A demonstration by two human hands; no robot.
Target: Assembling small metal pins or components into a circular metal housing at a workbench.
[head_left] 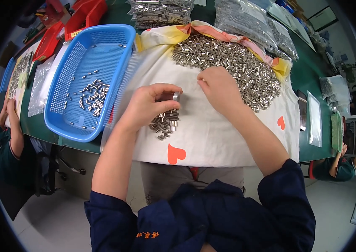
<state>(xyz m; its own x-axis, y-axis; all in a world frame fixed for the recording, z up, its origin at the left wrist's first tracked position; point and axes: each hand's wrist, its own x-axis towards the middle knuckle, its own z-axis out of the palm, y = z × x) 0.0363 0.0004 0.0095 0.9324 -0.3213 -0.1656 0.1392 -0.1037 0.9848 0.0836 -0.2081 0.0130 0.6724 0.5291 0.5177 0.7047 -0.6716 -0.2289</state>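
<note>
My left hand (146,103) is closed, pinching a short, round silver metal piece (176,97) between thumb and fingers. Just below it, a small heap of metal sleeves (165,126) lies on the white cloth (203,145). My right hand (218,86) is at the near edge of a large pile of small shiny metal cylinders (228,54). Its fingers are curled with the thumb and index close together; whatever may be between them is too small to make out.
Left of the cloth stands a blue plastic basket (56,101) with scattered metal cylinders inside. Red bins (85,19) and bagged metal parts (161,12) sit farther back. A clear plastic bag (313,119) lies at the right. Other people (7,130) work at both sides.
</note>
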